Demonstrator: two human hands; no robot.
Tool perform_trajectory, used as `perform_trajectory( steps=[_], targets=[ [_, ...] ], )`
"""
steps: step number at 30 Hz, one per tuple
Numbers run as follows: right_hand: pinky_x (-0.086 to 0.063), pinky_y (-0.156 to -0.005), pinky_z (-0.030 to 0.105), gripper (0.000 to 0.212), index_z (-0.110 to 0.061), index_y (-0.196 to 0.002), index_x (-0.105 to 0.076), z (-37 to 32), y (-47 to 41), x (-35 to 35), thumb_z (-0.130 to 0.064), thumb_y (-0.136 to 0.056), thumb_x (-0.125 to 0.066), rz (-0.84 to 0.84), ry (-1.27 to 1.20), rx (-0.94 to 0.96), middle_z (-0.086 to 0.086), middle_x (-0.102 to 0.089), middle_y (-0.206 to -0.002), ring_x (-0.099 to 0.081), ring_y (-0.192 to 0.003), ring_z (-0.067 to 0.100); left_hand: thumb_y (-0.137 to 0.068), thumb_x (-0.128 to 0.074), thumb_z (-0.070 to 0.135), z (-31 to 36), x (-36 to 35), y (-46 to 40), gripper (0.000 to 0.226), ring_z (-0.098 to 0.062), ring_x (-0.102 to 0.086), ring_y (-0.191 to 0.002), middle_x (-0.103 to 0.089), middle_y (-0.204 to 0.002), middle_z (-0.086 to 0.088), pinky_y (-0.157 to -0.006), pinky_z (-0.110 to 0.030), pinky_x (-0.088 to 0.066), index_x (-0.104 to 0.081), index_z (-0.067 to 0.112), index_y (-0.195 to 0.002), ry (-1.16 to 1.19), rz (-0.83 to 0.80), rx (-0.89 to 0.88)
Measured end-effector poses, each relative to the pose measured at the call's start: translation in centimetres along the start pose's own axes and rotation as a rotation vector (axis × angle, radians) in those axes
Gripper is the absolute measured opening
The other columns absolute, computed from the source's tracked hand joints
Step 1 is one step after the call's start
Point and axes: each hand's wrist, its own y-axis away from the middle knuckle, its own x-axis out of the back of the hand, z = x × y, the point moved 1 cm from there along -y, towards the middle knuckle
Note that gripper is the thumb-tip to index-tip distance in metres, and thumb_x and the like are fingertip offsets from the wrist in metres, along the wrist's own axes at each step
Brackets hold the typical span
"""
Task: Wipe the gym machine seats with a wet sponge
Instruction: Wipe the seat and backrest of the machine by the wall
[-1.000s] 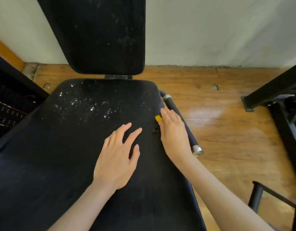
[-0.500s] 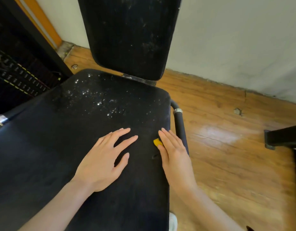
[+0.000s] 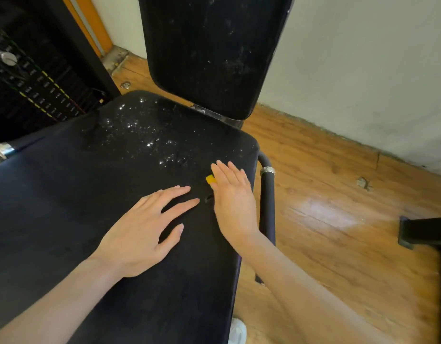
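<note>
Black padded machine seat (image 3: 65, 207): water droplets (image 3: 150, 142) beaded on its rear half. Left hand (image 3: 142, 227) lies flat mid-seat, fingers spread, holding nothing. Right hand (image 3: 233, 202), fingers straight, presses the yellow sponge (image 3: 210, 179) near the seat's right edge, beside the black handle bar (image 3: 267, 202). Compared with earlier, both hands sit nearer the droplets.

Both hands (image 3: 150, 227) (image 3: 233, 202) flat, fingers straight

A single head-worn wide-angle view is given, looking steeply down and forward from close above the black seat (image 3: 95, 207); the backrest (image 3: 214, 50), wall and wooden floor (image 3: 338, 194) are framed behind.
</note>
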Motion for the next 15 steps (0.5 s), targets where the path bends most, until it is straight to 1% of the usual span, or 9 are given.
perform_trajectory(
  steps=[2,3,4,5,7,9,11,13,15],
  targets=[
    [-0.01,-0.12,0.036,0.051,-0.018,-0.15,-0.03,0.6,-1.1,0.1,-0.019,-0.101,-0.046,-0.076,0.077,0.135,0.001,-0.03,-0.156,-0.019,-0.147,0.018,-0.099,-0.024,0.052,0.1,0.0,0.0,0.054,-0.006,-0.021,-0.148,-0.017,-0.161,0.022,-0.12,-0.031,-0.021,-0.031,0.044,-0.152,-0.005,0.004,-0.008],
    [-0.014,-0.12,0.036,0.051,-0.018,-0.149,-0.032,1.7,-0.7,0.5,-0.02,-0.101,-0.048,-0.088,0.107,0.195,0.001,-0.032,-0.155,-0.021,-0.146,0.019,-0.099,-0.024,0.051,0.2,0.0,0.0,0.054,-0.005,-0.021,-0.148,-0.018,-0.161,0.022,-0.119,-0.03,-0.019,-0.032,0.043,-0.152,-0.005,0.003,-0.008],
    [-0.017,-0.119,0.037,0.05,-0.017,-0.148,-0.036,3.0,0.0,0.8,-0.02,-0.1,-0.05,-0.077,0.112,0.211,0.002,-0.036,-0.154,-0.025,-0.145,0.019,-0.099,-0.024,0.051,0.2,0.0,0.1,0.054,-0.005,-0.021,-0.148,-0.018,-0.161,0.022,-0.119,-0.029,-0.019,-0.032,0.043,-0.152,-0.005,0.005,-0.004],
    [-0.018,-0.119,0.036,0.048,-0.017,-0.146,-0.039,4.0,0.6,1.2,-0.021,-0.1,-0.051,-0.067,0.092,0.18,0.002,-0.039,-0.152,-0.028,-0.144,0.02,-0.099,-0.024,0.051,0.2,0.1,0.1,0.054,-0.006,-0.022,-0.148,-0.018,-0.16,0.023,-0.119,-0.028,-0.02,-0.032,0.044,-0.152,-0.004,0.007,0.002],
    [-0.013,-0.118,0.032,0.047,-0.016,-0.147,-0.038,4.3,-0.2,1.0,-0.02,-0.101,-0.048,-0.056,0.065,0.099,0.001,-0.037,-0.153,-0.026,-0.145,0.019,-0.099,-0.025,0.051,0.3,0.1,0.0,0.053,-0.007,-0.022,-0.148,-0.018,-0.16,0.023,-0.118,-0.029,-0.021,-0.032,0.045,-0.152,-0.007,0.012,0.01],
    [-0.009,-0.119,0.032,0.05,-0.018,-0.15,-0.032,2.5,-2.6,0.3,-0.018,-0.102,-0.046,-0.025,0.032,0.028,0.0,-0.031,-0.156,-0.019,-0.147,0.017,-0.1,-0.026,0.05,0.3,0.0,-0.1,0.053,-0.005,-0.021,-0.148,-0.019,-0.161,0.022,-0.119,-0.03,-0.021,-0.032,0.044,-0.152,-0.013,0.011,0.006],
    [-0.01,-0.121,0.033,0.051,-0.018,-0.151,-0.028,0.9,-3.1,-0.1,-0.017,-0.102,-0.045,-0.011,-0.013,-0.034,0.0,-0.027,-0.158,-0.015,-0.148,0.016,-0.101,-0.024,0.049,0.2,-0.1,-0.1,0.053,-0.005,-0.02,-0.149,-0.019,-0.161,0.021,-0.12,-0.028,-0.019,-0.031,0.044,-0.153,-0.016,-0.001,0.01],
    [-0.013,-0.121,0.032,0.05,-0.019,-0.15,-0.031,0.7,-0.1,0.4,-0.018,-0.102,-0.045,0.002,-0.09,-0.049,-0.002,-0.029,-0.157,-0.015,-0.147,0.013,-0.102,-0.025,0.045,0.2,-0.2,0.0,0.051,-0.004,-0.019,-0.148,-0.022,-0.161,0.018,-0.121,-0.022,-0.012,-0.033,0.04,-0.152,-0.024,0.0,0.003],
    [-0.018,-0.118,0.032,0.048,-0.019,-0.147,-0.039,0.8,4.4,1.5,-0.019,-0.1,-0.049,0.015,-0.119,-0.042,-0.004,-0.037,-0.152,-0.02,-0.144,0.01,-0.103,-0.027,0.041,0.2,-0.2,0.0,0.05,-0.004,-0.021,-0.148,-0.025,-0.16,0.015,-0.121,-0.021,-0.008,-0.036,0.038,-0.152,-0.034,-0.009,0.004]
  ],
)
